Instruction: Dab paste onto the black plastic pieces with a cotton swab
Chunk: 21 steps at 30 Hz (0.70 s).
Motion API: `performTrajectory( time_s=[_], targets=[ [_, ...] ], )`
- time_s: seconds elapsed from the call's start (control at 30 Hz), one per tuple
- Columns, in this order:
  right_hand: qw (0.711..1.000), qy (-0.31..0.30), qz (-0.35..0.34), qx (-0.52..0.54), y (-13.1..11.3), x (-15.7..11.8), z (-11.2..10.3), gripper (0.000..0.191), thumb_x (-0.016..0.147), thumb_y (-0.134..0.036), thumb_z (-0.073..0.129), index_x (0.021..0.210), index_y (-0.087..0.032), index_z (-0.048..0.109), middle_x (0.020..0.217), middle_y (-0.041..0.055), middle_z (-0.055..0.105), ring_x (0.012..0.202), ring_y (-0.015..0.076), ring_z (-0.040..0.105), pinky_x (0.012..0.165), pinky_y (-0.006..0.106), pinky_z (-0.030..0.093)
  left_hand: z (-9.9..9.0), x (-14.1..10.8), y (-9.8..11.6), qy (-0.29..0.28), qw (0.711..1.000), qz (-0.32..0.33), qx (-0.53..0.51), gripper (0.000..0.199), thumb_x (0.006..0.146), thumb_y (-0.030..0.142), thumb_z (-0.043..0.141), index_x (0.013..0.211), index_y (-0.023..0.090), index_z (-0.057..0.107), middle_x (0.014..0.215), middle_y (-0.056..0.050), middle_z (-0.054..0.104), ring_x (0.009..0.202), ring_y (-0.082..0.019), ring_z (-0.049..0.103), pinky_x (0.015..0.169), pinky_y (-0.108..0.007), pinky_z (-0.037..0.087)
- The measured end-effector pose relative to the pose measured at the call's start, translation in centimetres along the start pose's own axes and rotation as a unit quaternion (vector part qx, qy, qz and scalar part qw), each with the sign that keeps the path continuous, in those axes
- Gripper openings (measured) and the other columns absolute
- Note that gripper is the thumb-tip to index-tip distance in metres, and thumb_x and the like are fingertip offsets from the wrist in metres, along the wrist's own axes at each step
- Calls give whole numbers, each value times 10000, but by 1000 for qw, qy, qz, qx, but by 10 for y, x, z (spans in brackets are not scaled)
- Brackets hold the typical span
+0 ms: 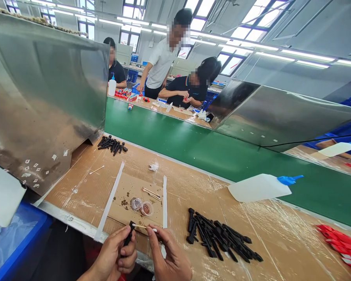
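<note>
Low at the near edge of the cardboard-covered tabletop (280,242), the left hand (117,255) has its fingers closed around a small black plastic part (129,233). The right hand (169,259) pinches a cotton swab (144,227) whose tip touches the part's top. A heap of black parts (219,238) lies just right, two small dishes (142,206) beyond.

A white squeeze bottle (259,188) is seen lying at the right near the green conveyor belt (222,152); three people (175,74) are seated far across.
</note>
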State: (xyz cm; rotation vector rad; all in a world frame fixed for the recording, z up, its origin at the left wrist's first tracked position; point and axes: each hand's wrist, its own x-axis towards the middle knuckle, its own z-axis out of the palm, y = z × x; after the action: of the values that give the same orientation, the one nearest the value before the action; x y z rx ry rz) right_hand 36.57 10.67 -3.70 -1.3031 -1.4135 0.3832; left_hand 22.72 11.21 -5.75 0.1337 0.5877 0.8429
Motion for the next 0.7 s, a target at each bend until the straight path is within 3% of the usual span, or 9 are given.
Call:
performTrajectory(
  time_s=[0.13, 0.7],
  targets=[
    [999, 23, 21, 22, -1, -3, 5, 70, 881, -287, 693, 893, -229, 730, 817, 1, 713, 727, 129, 654, 733, 203, 503, -1, 1, -1, 1, 1000, 1, 0, 474, 670, 581, 788, 760, 180, 551, 436, 131, 291, 332, -6, 122, 347, -157, 76],
    [999, 20, -44, 8, -4, -1, 2, 103, 885, -185, 679, 963, -243, 716, 813, -19, 708, 694, 106, 655, 707, 189, 477, -5, 3, -2, -13, 1000, -12, 7, 498, 646, 604, 801, 762, 185, 559, 431, 128, 313, 319, -2, 131, 336, -156, 73]
  ],
)
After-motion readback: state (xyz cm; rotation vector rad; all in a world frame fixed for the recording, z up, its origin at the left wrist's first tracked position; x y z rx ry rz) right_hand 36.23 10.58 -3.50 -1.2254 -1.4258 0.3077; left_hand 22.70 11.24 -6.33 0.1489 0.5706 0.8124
